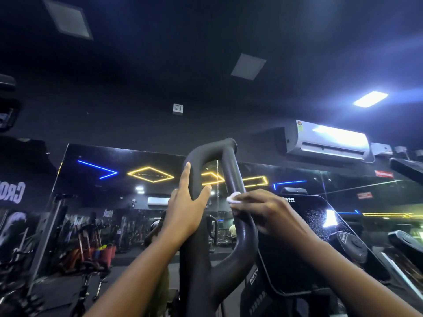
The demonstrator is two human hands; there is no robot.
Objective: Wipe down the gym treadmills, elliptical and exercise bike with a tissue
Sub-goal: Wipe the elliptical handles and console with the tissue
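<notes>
Head view, a dimly lit gym.

DESK: What are the hands doing?

FIELD: The left hand [186,202] grips the left limb of a matte black looped tubular handle [212,148], with the thumb hooked round it and the fingers laid up the tube. The right hand [263,209] pinches a small crumpled white tissue [234,198] and presses it against the right limb of the same loop, about midway up.

DESK: Which machine?

FIELD: Probably the elliptical, going by the tall loop, but its body is out of frame, so I cannot tell for certain. A glossy black console panel [320,225] sits just beside it on the right. It is speckled, and looks not yet wiped.

DESK: What could go wrong from here?

FIELD: The wad is tiny against a thick tube, and only a sliver shows past the fingertips. A stroke may clean a narrow stripe and miss the far side, with bare fingers rubbing the rest. Pressed hard, the paper could shred, or roll out of the pinch and drop into the dark below. If this handle swings, a firm push could shift it, and the left hand's hold is the guard against that. The low light also hides missed patches, and a soiled tissue could smear that glossy panel.
</notes>
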